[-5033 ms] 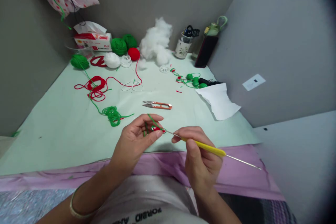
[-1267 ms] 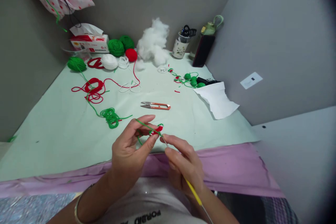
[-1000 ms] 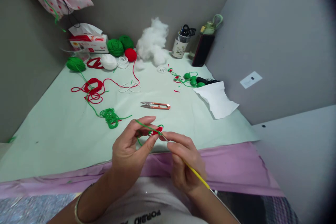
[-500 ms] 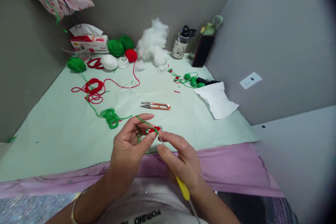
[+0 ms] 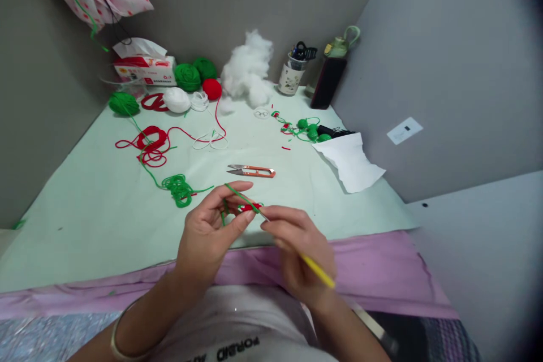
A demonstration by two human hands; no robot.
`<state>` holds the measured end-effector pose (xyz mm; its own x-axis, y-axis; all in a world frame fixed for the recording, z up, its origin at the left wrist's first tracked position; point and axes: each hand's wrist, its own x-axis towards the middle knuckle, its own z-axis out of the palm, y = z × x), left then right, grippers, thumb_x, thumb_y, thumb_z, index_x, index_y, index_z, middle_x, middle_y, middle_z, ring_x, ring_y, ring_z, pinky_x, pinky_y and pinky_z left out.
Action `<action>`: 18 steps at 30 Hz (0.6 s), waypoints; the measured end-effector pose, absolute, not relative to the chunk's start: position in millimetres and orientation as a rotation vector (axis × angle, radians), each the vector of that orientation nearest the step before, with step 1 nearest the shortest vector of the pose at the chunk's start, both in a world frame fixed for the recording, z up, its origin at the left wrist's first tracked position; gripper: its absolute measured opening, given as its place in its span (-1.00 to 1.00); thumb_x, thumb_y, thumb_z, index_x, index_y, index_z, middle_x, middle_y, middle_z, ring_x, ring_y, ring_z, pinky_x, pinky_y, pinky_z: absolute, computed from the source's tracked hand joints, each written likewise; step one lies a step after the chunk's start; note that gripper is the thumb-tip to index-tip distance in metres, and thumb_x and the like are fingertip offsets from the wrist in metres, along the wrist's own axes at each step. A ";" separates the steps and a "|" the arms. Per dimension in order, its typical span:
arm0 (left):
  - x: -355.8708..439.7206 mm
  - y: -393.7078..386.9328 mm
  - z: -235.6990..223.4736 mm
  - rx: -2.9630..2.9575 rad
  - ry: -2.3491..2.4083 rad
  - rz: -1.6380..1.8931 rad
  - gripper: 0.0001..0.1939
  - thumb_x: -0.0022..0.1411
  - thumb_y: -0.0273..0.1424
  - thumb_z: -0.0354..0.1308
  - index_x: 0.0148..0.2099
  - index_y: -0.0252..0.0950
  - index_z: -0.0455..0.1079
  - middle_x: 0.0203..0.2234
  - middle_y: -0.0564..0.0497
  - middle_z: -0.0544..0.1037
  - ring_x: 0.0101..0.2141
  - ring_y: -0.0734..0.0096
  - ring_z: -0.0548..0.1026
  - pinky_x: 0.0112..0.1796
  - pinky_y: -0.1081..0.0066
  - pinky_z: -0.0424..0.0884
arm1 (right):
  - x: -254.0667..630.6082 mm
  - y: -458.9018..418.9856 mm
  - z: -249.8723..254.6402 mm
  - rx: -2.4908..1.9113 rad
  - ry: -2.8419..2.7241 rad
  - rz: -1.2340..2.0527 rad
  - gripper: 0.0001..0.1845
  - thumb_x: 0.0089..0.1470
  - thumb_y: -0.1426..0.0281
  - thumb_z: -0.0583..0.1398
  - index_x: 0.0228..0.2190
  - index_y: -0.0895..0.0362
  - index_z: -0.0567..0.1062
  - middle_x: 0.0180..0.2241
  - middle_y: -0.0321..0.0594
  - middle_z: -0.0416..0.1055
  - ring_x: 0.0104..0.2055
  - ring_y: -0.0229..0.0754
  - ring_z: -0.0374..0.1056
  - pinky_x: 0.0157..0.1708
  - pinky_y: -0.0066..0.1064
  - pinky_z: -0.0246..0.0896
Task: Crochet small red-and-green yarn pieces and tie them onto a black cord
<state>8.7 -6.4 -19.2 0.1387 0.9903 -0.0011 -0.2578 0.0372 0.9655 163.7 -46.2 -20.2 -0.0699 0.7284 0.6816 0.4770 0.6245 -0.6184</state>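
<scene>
Between the thumb and fingers of my left hand (image 5: 214, 218) is pinched a small crochet piece (image 5: 251, 207) in red, white and green. Green yarn (image 5: 237, 191) passes over the left forefinger and runs down to the piece. My right hand (image 5: 299, 243) is closed round a crochet hook with a yellow handle (image 5: 317, 270). The hook's thin metal shaft (image 5: 263, 216) meets the right edge of the piece; its very tip is hidden in the stitches. Just beyond my hands lie orange-handled thread snips (image 5: 252, 171).
Loose green yarn (image 5: 179, 189) and red yarn (image 5: 151, 140) lie to the left. Along the back stand yarn balls (image 5: 187, 77), a tissue pack (image 5: 146, 69), white stuffing (image 5: 248, 70), a cup (image 5: 291, 76) and a phone (image 5: 328, 82) against a bottle. White paper (image 5: 351, 163) lies at right.
Since the oldest frame the hook's handle has swung down and its angle keeps shifting. The crochet piece has tilted and levelled slightly in my left fingers. Both hands keep their holds.
</scene>
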 end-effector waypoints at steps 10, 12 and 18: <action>4.6 -3.4 -4.1 0.706 0.680 0.829 -0.48 0.08 -0.38 0.40 0.12 -0.18 0.48 -0.42 0.09 0.40 -0.46 0.61 0.33 -0.42 0.58 0.31 | 166.2 -39.9 -34.7 -0.889 -1.811 -0.121 -0.55 0.18 0.57 0.23 0.07 0.00 0.51 -0.12 -0.17 0.56 -0.10 -0.16 0.49 -0.17 -0.33 0.52; 1.2 -0.1 -3.8 0.718 0.672 0.781 -0.46 0.10 -0.37 0.39 0.15 -0.17 0.46 -0.40 0.08 0.41 -0.45 0.60 0.34 -0.41 0.58 0.30 | 169.8 -36.8 -30.3 -0.847 -1.767 0.072 -0.60 0.26 0.53 0.15 0.07 -0.03 0.51 -0.09 -0.18 0.55 -0.09 -0.16 0.49 -0.18 -0.30 0.52; -3.2 4.7 -3.2 1.052 0.874 0.950 -0.47 0.12 -0.42 0.35 0.16 -0.13 0.45 -0.41 0.08 0.43 -0.39 0.52 0.38 -0.33 0.54 0.35 | 180.0 -38.9 -21.3 -0.843 -1.801 0.307 -0.53 0.24 0.59 0.12 0.10 -0.03 0.49 -0.03 -0.11 0.53 -0.04 -0.13 0.48 -0.20 -0.28 0.52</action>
<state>-3.2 4.7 -3.2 0.3423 0.9307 -0.1286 -0.2048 0.2075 0.9566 180.0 -38.9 -21.3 -0.1768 0.6733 0.7179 0.3973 0.7162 -0.5738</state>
